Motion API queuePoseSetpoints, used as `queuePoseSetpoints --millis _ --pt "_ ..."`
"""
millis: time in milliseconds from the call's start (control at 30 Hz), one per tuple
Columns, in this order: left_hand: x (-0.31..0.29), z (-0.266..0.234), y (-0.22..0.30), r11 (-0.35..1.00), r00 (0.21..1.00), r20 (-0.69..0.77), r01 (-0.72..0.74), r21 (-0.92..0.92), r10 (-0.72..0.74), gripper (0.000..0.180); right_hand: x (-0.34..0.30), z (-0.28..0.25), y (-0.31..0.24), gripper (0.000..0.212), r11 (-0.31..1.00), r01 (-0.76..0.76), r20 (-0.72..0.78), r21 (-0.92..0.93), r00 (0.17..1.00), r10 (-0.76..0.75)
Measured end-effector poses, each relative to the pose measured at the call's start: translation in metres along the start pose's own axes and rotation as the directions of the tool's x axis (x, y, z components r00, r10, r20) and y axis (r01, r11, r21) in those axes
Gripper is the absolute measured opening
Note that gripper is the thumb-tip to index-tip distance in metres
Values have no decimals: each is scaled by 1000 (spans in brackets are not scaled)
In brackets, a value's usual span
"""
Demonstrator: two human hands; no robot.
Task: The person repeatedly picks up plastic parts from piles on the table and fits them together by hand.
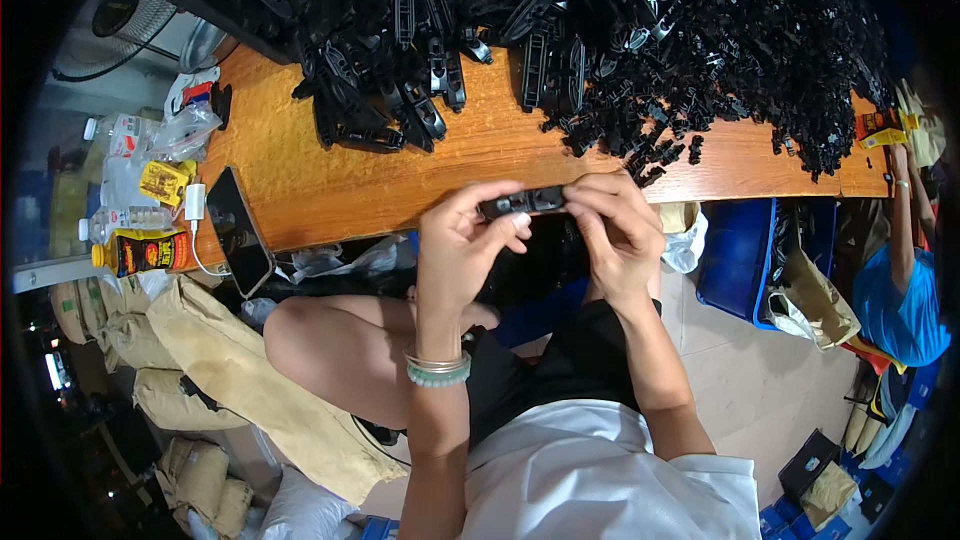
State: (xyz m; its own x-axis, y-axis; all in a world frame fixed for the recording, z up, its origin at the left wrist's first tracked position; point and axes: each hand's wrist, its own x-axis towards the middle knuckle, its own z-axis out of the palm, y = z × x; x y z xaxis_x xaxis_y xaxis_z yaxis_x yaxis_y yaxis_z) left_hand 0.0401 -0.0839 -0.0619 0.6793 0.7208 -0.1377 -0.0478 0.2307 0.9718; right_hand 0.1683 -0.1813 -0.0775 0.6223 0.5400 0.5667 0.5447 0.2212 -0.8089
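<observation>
Item: one black plastic part (524, 202), pinched at both ends by left hand (462, 240) and right hand (618, 235), at table edge (330, 202). A large heap of black parts (640, 30) lay unhandled at twelve o'clock; most work apparently remained.

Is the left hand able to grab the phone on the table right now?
Probably not right away: the left hand and right hand both grip a black plastic part. Nothing lies between it and the phone.
</observation>
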Motion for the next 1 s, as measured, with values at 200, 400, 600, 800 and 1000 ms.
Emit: queuePoseSetpoints --millis 200,400,600,800,1000 --pt "-8 1 13 992 997 61 32 122 -40 26 8 -8 -11 21 999 -17 298 41 955 4" --pt "-8 5 11 998 997 59 59 3 -59 22 10 -12 -9 24 971 222 332 -94 926 -179" --pt "-8 9 11 954 980 77 -198 227 186 17 -1 -17 -7 25 912 -391 372 125 871 322" --pt "1 12 9 989 986 137 -109 99 95 9 0 -23 -4 21 903 -412 348 122 870 350" --pt "70 23 11 996 983 -177 -45 81 58 17 43 -13 9 25 858 143 146 -493 986 -81"
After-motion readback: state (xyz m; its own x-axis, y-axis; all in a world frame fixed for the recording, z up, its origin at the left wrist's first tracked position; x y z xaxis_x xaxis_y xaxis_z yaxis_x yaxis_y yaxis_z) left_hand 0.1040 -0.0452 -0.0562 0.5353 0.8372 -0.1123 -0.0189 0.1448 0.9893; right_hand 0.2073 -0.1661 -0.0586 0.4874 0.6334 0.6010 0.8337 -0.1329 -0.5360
